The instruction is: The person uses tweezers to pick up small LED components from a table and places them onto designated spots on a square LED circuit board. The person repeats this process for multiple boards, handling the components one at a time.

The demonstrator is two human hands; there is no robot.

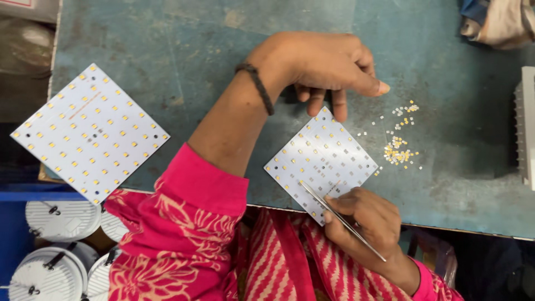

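A small white square circuit board [323,159] with rows of tiny yellow parts lies tilted on the blue-green table [223,67]. My left hand [329,67] rests above it, a fingertip touching the board's top corner. My right hand [368,217] grips thin metal tweezers [340,217], whose tips touch the board's lower part. A loose heap of tiny yellow and white parts [398,150] lies just right of the board. I wear pink patterned sleeves and a dark wrist band.
A larger white board [89,134] filled with yellow parts overhangs the table's left front edge. Round white lamp housings [56,245] are stacked below left. A white ribbed block [526,128] stands at the right edge; cloth [499,19] sits at the top right.
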